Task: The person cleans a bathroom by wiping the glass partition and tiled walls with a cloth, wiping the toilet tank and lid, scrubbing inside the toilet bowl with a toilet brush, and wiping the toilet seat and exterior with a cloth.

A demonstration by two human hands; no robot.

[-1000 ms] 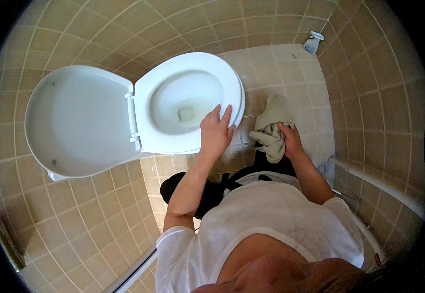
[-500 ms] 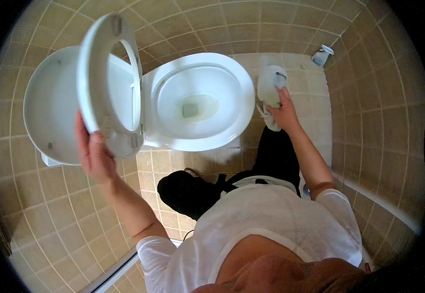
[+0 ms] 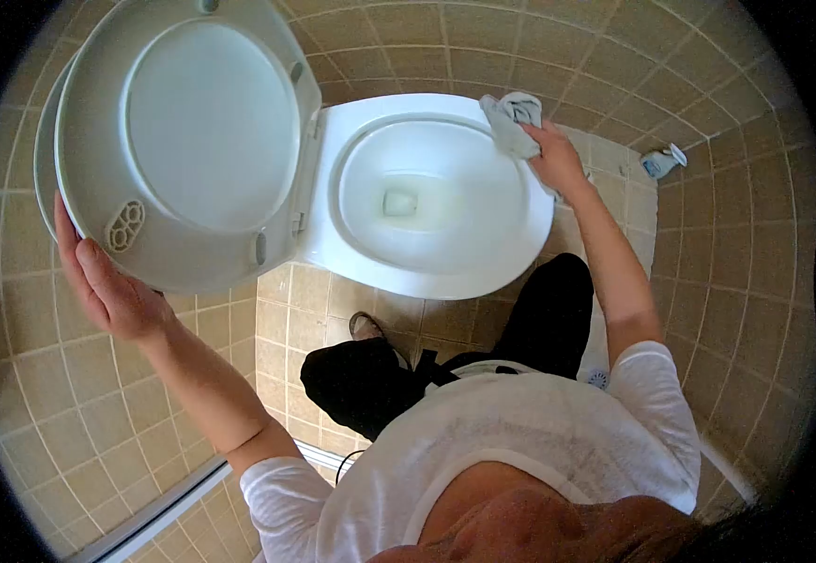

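The toilet seat (image 3: 93,159) is raised and leans back near the lid (image 3: 46,141), whose edge shows behind it. My left hand (image 3: 122,296) grips the seat at its lower left edge, thumb on the underside facing me and fingers behind. Below the hinges is the open toilet bowl (image 3: 361,253), with water at the bottom. My right hand (image 3: 560,164) is closed on a crumpled greyish-white cloth (image 3: 511,127), which lies against the rim at the bowl's upper right. Part of the cloth hangs over the rim.
A white spray bottle (image 3: 663,162) stands in the right corner by the tiled wall (image 3: 736,225). A round floor drain (image 3: 598,378) shows beside my leg. At the lower left runs a metal rail (image 3: 159,511). My foot (image 3: 367,327) is on the tiled floor.
The seat has swung further back towards the lid with my left hand on it. My right hand has brought the cloth from beside the bowl up onto its rim.
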